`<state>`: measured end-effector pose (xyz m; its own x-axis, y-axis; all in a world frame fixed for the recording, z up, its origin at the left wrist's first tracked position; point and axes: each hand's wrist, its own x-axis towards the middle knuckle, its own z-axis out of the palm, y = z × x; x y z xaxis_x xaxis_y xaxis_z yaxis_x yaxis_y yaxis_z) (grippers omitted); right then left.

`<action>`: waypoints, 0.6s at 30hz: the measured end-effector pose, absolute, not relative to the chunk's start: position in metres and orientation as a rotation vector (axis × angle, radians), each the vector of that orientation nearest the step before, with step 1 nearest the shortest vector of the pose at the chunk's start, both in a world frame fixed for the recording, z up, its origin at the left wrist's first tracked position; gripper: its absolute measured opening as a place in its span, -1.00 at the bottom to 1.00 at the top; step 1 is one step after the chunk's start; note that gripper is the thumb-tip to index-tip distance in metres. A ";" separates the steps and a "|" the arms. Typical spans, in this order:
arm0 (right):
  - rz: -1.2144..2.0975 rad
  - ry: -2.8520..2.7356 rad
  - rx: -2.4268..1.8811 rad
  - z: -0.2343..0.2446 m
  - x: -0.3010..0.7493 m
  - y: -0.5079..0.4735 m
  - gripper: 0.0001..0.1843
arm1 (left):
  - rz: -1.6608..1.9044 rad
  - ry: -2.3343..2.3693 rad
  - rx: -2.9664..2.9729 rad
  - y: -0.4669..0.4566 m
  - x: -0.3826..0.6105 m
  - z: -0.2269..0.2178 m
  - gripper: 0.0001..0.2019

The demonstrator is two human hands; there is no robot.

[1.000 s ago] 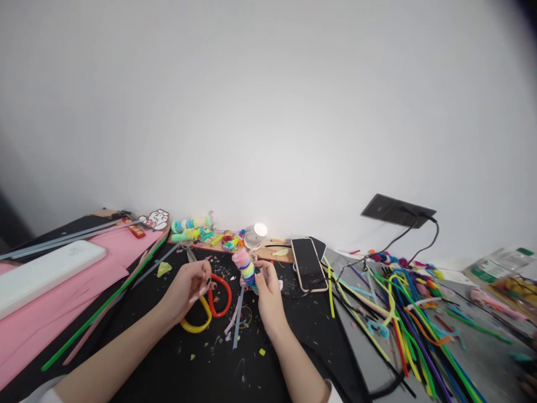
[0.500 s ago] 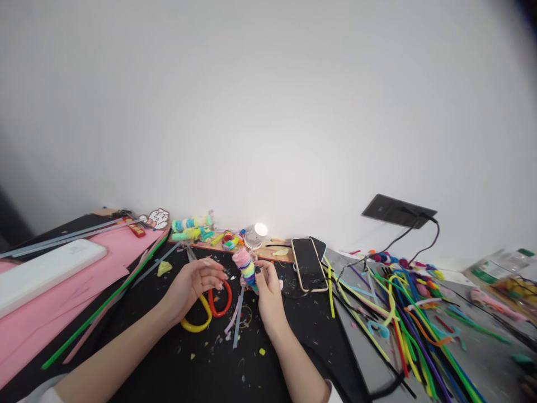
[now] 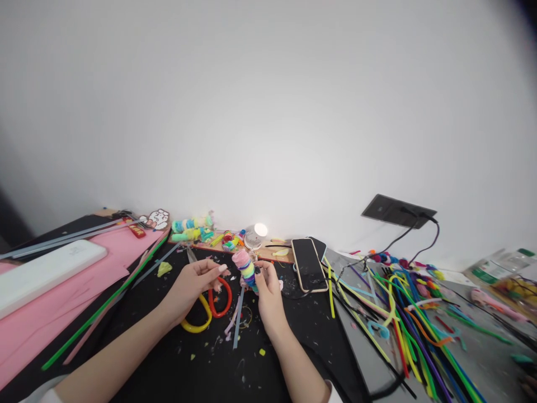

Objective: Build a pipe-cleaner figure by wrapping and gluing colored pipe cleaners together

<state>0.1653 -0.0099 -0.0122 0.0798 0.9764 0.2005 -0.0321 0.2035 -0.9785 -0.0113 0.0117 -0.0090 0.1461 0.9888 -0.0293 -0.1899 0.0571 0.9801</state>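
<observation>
My right hand [image 3: 268, 296] grips a fuzzy striped roll [image 3: 243, 264] in pink, yellow, white, blue and purple, tilted with its pink end up. It looks like wound pipe cleaner. Its lower part is hidden by my fingers. To its left, apart from the roll, my left hand [image 3: 202, 282] has thumb and fingers drawn together; what they hold, if anything, is too small to make out. Beneath that hand lie scissors [image 3: 220, 299] with red and yellow handles. Pale thin strips [image 3: 238, 324] lie below the roll on the black mat [image 3: 201, 369].
A small lit lamp [image 3: 254, 236] stands by the wall, near a phone [image 3: 309, 266]. Pipe cleaners [image 3: 419, 336] and black cables spread at right. Pink sheets [image 3: 84, 296] and a white power bank or case [image 3: 50, 274] lie left. Other striped rolls [image 3: 191, 225] sit behind.
My left hand's fingers have drawn together from a looser, spread pose, with the thumb now forward. My right hand and the striped roll have hardly moved.
</observation>
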 end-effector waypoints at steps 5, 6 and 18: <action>1.013 -1.239 -1.073 -0.017 0.167 -0.009 -0.76 | 1.168 0.981 1.154 0.011 -0.009 -0.003 -0.62; 1.003 -1.251 -1.079 -0.017 0.167 -0.009 -0.77 | 1.186 0.984 1.164 0.011 -0.008 -0.002 -0.64; 0.812 -1.574 -1.146 -0.005 0.164 -0.017 -0.84 | 1.131 0.843 1.467 0.005 -0.004 -0.007 -0.48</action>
